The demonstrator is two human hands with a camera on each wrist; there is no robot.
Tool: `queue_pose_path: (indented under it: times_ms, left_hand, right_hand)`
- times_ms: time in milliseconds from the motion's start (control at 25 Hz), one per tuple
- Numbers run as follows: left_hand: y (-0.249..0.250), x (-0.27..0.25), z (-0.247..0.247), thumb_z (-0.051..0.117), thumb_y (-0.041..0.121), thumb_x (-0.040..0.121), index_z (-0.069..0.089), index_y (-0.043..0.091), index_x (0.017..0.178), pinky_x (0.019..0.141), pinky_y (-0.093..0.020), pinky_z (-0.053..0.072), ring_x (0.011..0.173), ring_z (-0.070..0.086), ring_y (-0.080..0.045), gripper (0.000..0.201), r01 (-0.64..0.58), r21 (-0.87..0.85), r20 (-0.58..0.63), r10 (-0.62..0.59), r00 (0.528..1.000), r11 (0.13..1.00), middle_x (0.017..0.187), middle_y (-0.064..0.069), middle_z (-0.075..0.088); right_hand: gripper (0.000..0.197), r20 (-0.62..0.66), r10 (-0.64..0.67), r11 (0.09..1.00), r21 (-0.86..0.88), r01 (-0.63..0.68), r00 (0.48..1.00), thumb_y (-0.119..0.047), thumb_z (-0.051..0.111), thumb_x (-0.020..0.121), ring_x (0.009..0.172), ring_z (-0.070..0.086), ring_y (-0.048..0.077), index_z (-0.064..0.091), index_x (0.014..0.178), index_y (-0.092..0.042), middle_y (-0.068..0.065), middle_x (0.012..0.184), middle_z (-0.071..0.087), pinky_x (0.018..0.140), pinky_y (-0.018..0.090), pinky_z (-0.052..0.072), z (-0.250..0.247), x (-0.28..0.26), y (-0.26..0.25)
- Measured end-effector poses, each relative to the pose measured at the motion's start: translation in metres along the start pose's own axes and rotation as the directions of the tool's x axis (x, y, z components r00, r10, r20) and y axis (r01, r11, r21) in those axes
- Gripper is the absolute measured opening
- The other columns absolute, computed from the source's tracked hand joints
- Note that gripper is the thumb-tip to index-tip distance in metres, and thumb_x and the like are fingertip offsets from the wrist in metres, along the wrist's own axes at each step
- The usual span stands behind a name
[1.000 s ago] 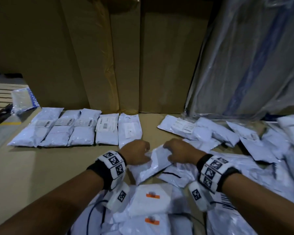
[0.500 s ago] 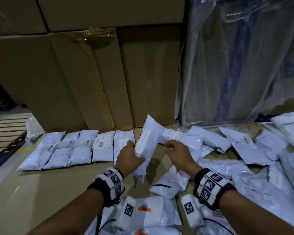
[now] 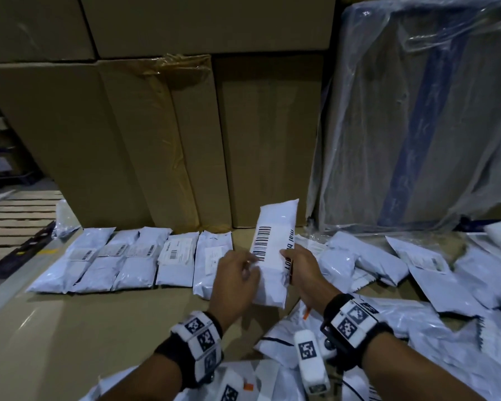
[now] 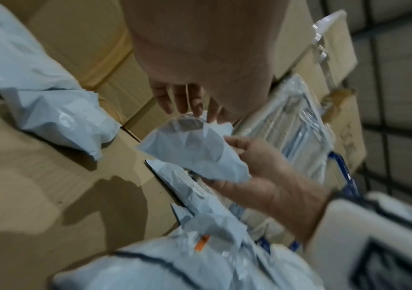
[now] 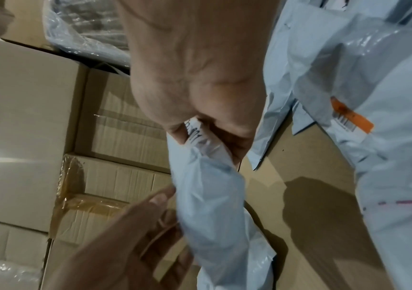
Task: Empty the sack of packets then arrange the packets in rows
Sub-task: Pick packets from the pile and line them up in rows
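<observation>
Setting: brown cardboard work surface in a dim storeroom, backed by stacked cartons.
Nearest heap: loose white packets lie overlapping at near right, unsorted; no sack can be told apart from them.
Left hand: fingers lie against the left edge of the held packet; the left wrist view shows them fairly straight, touching the plastic, not wrapped round it.
Right hand: thumb and fingers pinch the packet's right edge, as the right wrist view confirms.
Held packet: white mailer with a barcode label facing up, lifted clear of the surface between the two hands, long axis running near to far, tilted slightly right at the far end.
Row: five packets lie side by side to the left, long axes near to far, far ends just short of the cartons.
Key relation: the open slot lies just beside the row's rightmost packet, under and slightly left of the held packet; its axis already roughly matches the row, and the left hand is nearer the slot.
Background: cartons at far centre; plastic-wrapped bundle at far right.
</observation>
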State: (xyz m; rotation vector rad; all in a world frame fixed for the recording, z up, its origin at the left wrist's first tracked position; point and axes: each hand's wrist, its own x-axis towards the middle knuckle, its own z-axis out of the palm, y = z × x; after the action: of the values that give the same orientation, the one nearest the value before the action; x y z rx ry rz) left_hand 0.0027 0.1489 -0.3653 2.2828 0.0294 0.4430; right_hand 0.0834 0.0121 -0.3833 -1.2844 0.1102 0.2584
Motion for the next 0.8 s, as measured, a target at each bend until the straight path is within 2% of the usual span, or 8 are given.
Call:
queue_pose_path:
  times_ms: [80,200,360,440,560,640,720,800]
  left_hand:
    - [-0.005,0.018,-0.005,0.061,0.029,0.092,0.060,0.013,0.106,0.074,-0.022,0.049,0.090,0.061,-0.019,0.021,0.252,-0.236,0.018,-0.255,0.967,0.938,0.101,-0.006,0.065]
    - [-0.011,0.035,-0.006,0.062,0.027,0.092,0.060,0.009,0.110,0.061,-0.030,0.053,0.074,0.066,-0.019,0.026,0.529,-0.575,0.317,-0.425,0.848,0.625,0.094,-0.008,0.070]
    - [-0.025,0.051,0.007,0.064,0.012,0.090,0.054,0.010,0.120,0.068,-0.034,0.058,0.092,0.069,-0.025,0.031,0.479,-0.568,0.267,-0.401,0.876,0.669,0.115,-0.011,0.068]
    - [-0.043,0.064,0.018,0.064,0.013,0.090,0.046,0.014,0.128,0.082,-0.040,0.058,0.098,0.067,-0.025,0.042,0.463,-0.522,0.212,-0.417,0.884,0.717,0.118,-0.009,0.065]
    - [-0.066,0.086,0.026,0.062,0.023,0.090,0.045,0.019,0.132,0.098,-0.044,0.050,0.111,0.061,-0.025,0.045,0.349,-0.317,0.119,-0.328,0.937,0.882,0.127,-0.009,0.061]
    - [-0.073,0.094,0.028,0.049,0.029,0.094,0.045,0.012,0.136,0.107,-0.039,0.040,0.126,0.048,-0.031,0.046,0.141,0.140,0.120,-0.159,0.980,0.980,0.140,-0.016,0.049]
    - [-0.078,0.094,0.035,0.040,0.029,0.096,0.033,0.007,0.145,0.114,-0.039,0.029,0.143,0.024,-0.033,0.054,-0.151,0.504,0.295,-0.005,0.956,0.851,0.155,-0.018,0.023]
    - [-0.085,0.095,0.048,0.037,0.028,0.100,0.025,0.006,0.148,0.116,-0.044,0.025,0.147,0.012,-0.030,0.054,-0.314,0.578,0.479,-0.002,0.878,0.753,0.159,-0.014,0.014]
  right_hand:
    - [0.030,0.089,0.079,0.974,0.206,-0.096,0.993,-0.002,0.044,0.088,0.097,0.067,0.037,0.063,0.112,0.001,0.018,0.106,0.071,0.091,0.048,0.053,-0.002,0.000,0.003]
    - [0.031,0.138,0.149,0.945,0.273,-0.182,0.979,-0.004,0.041,0.087,0.095,0.065,0.038,0.067,0.104,-0.001,0.019,0.103,0.072,0.093,0.048,0.050,-0.002,0.002,0.009]
    - [0.021,-0.006,-0.033,0.951,-0.309,0.030,0.999,-0.010,0.050,0.093,0.100,0.061,0.025,0.059,0.112,-0.012,0.002,0.107,0.065,0.085,0.035,0.049,-0.001,0.019,0.016]
    - [0.034,0.014,-0.071,0.930,-0.361,0.071,0.997,-0.014,0.058,0.091,0.106,0.060,0.022,0.052,0.124,-0.018,0.000,0.119,0.061,0.093,0.040,0.050,0.000,0.035,0.023]
    - [0.037,0.090,-0.152,0.878,-0.445,0.177,0.984,-0.012,0.061,0.088,0.109,0.061,0.023,0.049,0.121,-0.022,0.003,0.123,0.061,0.096,0.043,0.050,0.007,0.059,0.032]
    - [0.031,0.132,-0.170,0.814,-0.540,0.215,0.976,-0.010,0.061,0.088,0.106,0.060,0.022,0.051,0.116,-0.018,0.005,0.120,0.062,0.088,0.029,0.049,0.013,0.072,0.038]
    - [0.029,0.136,-0.140,0.674,-0.713,0.196,0.981,-0.012,0.061,0.086,0.100,0.059,0.022,0.056,0.115,-0.011,0.006,0.112,0.063,0.072,0.019,0.044,0.012,0.085,0.044]
    - [0.025,0.064,-0.180,0.533,-0.832,0.152,0.982,-0.015,0.060,0.084,0.105,0.060,0.025,0.063,0.109,-0.012,0.006,0.112,0.066,0.077,0.022,0.043,0.002,0.095,0.044]
